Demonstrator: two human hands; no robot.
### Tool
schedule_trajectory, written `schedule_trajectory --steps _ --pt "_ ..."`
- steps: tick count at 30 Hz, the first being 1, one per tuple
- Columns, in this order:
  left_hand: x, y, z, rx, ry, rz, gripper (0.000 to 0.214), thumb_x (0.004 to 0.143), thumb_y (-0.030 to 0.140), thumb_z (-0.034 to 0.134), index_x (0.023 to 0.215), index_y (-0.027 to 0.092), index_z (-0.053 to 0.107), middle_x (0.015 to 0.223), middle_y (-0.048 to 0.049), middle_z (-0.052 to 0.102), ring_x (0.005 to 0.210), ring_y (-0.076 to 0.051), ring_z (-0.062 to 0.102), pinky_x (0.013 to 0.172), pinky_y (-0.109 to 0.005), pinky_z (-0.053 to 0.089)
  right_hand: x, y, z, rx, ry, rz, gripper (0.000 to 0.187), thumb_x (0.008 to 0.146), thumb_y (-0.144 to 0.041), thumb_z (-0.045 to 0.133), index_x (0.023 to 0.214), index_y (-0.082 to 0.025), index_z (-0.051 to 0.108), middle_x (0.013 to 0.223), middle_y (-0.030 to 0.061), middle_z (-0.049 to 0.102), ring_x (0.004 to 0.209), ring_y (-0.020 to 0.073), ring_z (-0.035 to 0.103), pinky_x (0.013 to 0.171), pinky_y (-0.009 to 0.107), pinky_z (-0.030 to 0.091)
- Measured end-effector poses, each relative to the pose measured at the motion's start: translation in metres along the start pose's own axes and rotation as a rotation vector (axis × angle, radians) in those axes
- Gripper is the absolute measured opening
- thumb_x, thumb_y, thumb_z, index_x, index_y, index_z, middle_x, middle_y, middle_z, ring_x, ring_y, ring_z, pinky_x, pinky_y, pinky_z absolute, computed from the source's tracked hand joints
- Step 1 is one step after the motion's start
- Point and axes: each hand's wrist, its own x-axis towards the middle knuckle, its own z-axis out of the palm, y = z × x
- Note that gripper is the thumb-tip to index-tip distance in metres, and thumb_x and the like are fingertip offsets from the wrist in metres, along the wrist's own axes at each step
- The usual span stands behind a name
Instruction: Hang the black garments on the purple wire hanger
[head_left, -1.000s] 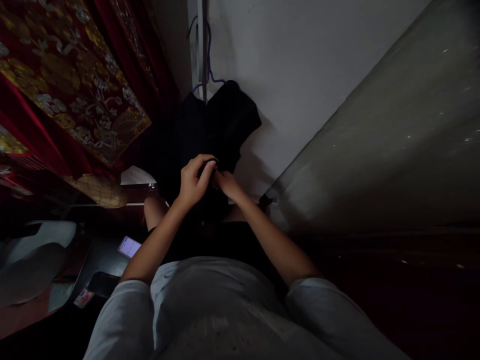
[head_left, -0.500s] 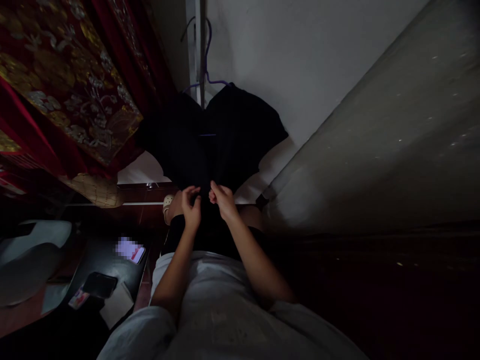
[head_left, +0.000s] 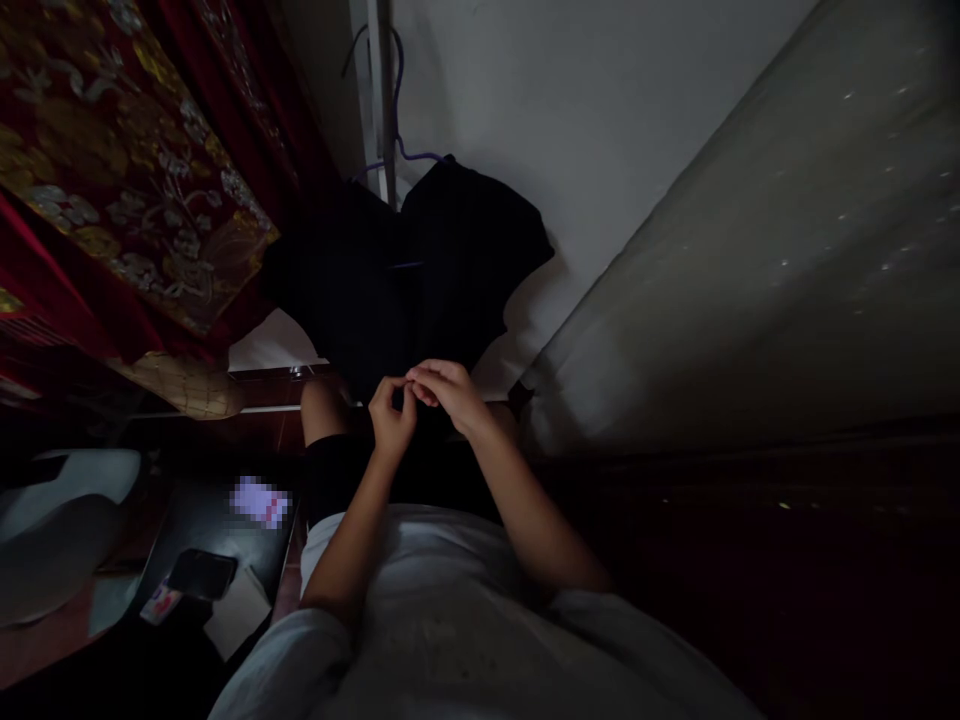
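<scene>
A black garment (head_left: pixel 420 270) hangs on a purple hanger (head_left: pixel 397 110) against a white wall. My left hand (head_left: pixel 391 418) and my right hand (head_left: pixel 447 392) meet just below its hem, fingertips pinched together and touching each other. Both hands have their fingers curled closed. Whether they pinch the dark hem or something small is too dim to make out.
A red and gold patterned curtain (head_left: pixel 127 170) hangs at the left. A grey mattress-like slab (head_left: pixel 750 280) leans at the right. Low at the left, a dark table (head_left: pixel 202 530) carries a lit phone (head_left: pixel 259 500), a dark wallet (head_left: pixel 201 573) and papers.
A second ago my hands were higher, bunching the garment. It has since dropped and hangs spread out, and my hands have come together below its hem.
</scene>
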Motion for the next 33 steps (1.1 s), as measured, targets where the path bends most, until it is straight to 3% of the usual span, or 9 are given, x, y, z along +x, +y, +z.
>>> schedule_trajectory --steps 4,8,11,13,18,21,27,30,33 --pt "-0.010 -0.013 0.000 0.101 0.024 -0.015 0.019 0.101 0.033 0.055 0.093 0.018 0.064 0.087 -0.0061 0.066 0.084 -0.020 0.065 0.080 -0.030 0.051 0.027 -0.040 -0.001 0.041 -0.002 0.019 0.026 0.071 -0.038 0.079 0.070 -0.014 0.067 0.049 -0.0041 0.050 0.043 0.0049 0.038 0.042 0.021 0.022" --pt "-0.014 -0.021 0.006 0.144 -0.011 -0.016 0.019 0.101 0.032 0.054 0.090 0.018 0.062 0.084 -0.0060 0.064 0.079 -0.020 0.064 0.075 -0.029 0.049 0.063 -0.101 0.002 0.093 0.044 -0.122 0.021 0.086 -0.026 0.074 0.073 -0.014 0.064 0.049 -0.0074 0.041 0.041 0.0025 0.031 0.040 0.018 0.019" --pt "-0.006 -0.019 0.008 0.168 -0.019 -0.003 0.019 0.100 0.030 0.053 0.091 0.018 0.063 0.084 -0.0069 0.065 0.079 -0.020 0.063 0.075 -0.030 0.048 0.076 -0.137 0.010 0.106 0.031 -0.208 0.026 0.093 -0.030 0.071 0.075 -0.015 0.059 0.051 -0.0094 0.035 0.041 0.0019 0.029 0.040 0.016 0.020" --pt "0.006 -0.014 0.007 0.197 -0.092 -0.024 0.018 0.100 0.029 0.054 0.093 0.017 0.064 0.086 -0.0075 0.068 0.080 -0.020 0.065 0.076 -0.029 0.049 0.074 -0.146 0.015 0.087 0.033 -0.256 0.030 0.094 -0.036 0.071 0.076 -0.017 0.056 0.053 -0.0097 0.035 0.042 0.0019 0.032 0.040 0.015 0.022" --pt "0.046 0.003 0.000 0.443 -0.440 -0.115 0.011 0.096 0.021 0.060 0.096 0.019 0.071 0.096 -0.0076 0.076 0.087 -0.022 0.070 0.078 -0.029 0.050 0.059 -0.147 0.015 0.088 0.090 -0.302 0.038 0.090 -0.046 0.076 0.076 -0.019 0.053 0.051 -0.0107 0.032 0.041 0.0032 0.033 0.039 0.016 0.024" --pt "0.063 0.011 0.002 0.553 -0.504 -0.123 0.012 0.094 0.019 0.060 0.095 0.019 0.072 0.096 -0.0098 0.076 0.086 -0.026 0.071 0.076 -0.032 0.050 0.061 -0.152 0.012 0.076 0.099 -0.306 0.039 0.091 -0.048 0.073 0.076 -0.020 0.053 0.050 -0.0106 0.030 0.040 0.0038 0.032 0.039 0.016 0.023" --pt "0.069 0.009 0.005 0.331 -0.456 -0.131 0.011 0.094 0.018 0.065 0.098 0.015 0.074 0.096 -0.0108 0.078 0.087 -0.025 0.072 0.080 -0.033 0.053 0.064 -0.150 0.011 0.020 0.075 -0.368 0.038 0.092 -0.049 0.072 0.078 -0.020 0.053 0.053 -0.0097 0.033 0.042 0.0035 0.035 0.040 0.016 0.025" --pt "0.092 0.028 -0.004 0.098 -0.311 0.071 0.021 0.097 0.028 0.067 0.114 0.016 0.072 0.101 -0.0080 0.077 0.089 -0.020 0.072 0.084 -0.031 0.054 0.063 -0.144 0.008 -0.027 0.081 -0.407 0.035 0.094 -0.049 0.070 0.082 -0.020 0.055 0.053 -0.0090 0.035 0.044 0.0039 0.037 0.041 0.015 0.026" --pt "0.136 0.065 -0.014 0.001 -0.111 0.318 0.040 0.103 0.046 0.059 0.133 0.021 0.063 0.104 -0.0052 0.074 0.092 -0.018 0.070 0.088 -0.032 0.053 0.064 -0.143 0.005 -0.070 0.081 -0.428 0.034 0.094 -0.049 0.069 0.082 -0.020 0.055 0.054 -0.0085 0.036 0.044 0.0045 0.037 0.041 0.016 0.028"
